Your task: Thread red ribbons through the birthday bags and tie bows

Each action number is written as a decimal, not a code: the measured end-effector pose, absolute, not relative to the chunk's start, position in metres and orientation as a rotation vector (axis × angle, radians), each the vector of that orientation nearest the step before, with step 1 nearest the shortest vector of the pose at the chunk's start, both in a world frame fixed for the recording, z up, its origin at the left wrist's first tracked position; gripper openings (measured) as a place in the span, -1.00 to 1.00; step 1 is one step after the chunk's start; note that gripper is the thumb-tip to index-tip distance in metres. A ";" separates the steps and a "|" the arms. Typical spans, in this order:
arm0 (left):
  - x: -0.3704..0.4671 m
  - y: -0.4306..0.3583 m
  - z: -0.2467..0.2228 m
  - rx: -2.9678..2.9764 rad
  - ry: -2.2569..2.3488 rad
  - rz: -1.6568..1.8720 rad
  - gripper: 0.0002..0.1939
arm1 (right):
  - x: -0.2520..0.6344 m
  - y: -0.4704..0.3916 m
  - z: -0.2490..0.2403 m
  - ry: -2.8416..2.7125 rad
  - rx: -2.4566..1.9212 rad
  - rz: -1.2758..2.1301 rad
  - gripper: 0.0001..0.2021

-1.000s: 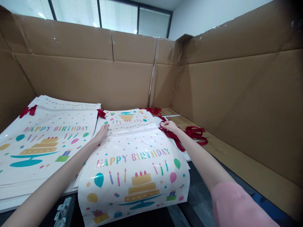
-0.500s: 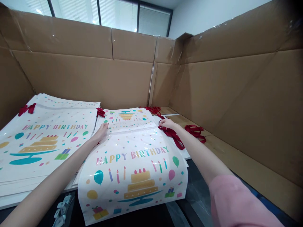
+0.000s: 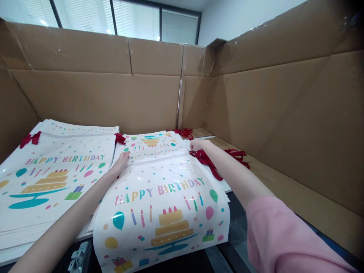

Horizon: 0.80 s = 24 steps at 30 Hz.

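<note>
A white plastic gift bag printed with HAPPY BIRTHDAY and a tiered cake lies in front of me, its near end drooping over the front edge. My left hand is closed on its left edge, fingertips partly hidden. At the upper right edge, my right hand is closed in a pinch at the red ribbon, whose loops hang below it. Beneath and behind lies another printed bag, its cake upside down. Dark red ribbon ends poke out just above my left hand.
To the left is a stack of matching bags with a red ribbon on top. More red ribbon lies at the right, and a red bundle at the back. Tall cardboard walls enclose the back and sides.
My right hand has shifted slightly up and left at the bag's edge. My left hand keeps its grip with little movement. The view has tilted slightly.
</note>
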State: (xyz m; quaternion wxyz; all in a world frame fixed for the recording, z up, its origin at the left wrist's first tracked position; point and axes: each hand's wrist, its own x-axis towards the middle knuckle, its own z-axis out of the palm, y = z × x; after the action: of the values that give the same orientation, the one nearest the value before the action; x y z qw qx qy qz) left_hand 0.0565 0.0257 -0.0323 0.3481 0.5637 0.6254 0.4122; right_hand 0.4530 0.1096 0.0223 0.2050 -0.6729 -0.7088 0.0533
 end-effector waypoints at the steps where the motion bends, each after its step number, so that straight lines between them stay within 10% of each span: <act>1: 0.057 0.026 -0.032 1.457 1.618 1.072 -0.39 | 0.456 0.108 0.023 -1.968 -1.899 0.162 -0.69; 24: 0.054 0.027 -0.035 1.461 1.611 1.072 -0.40 | 0.480 0.077 -0.003 -1.738 -1.830 0.571 -0.68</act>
State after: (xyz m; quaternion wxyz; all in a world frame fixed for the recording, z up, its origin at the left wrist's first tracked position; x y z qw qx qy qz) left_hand 0.0543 0.0267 -0.0352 0.3507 0.5643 0.6223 0.4139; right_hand 0.4802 0.0769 -0.0027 0.2735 -0.6802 -0.6462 0.2122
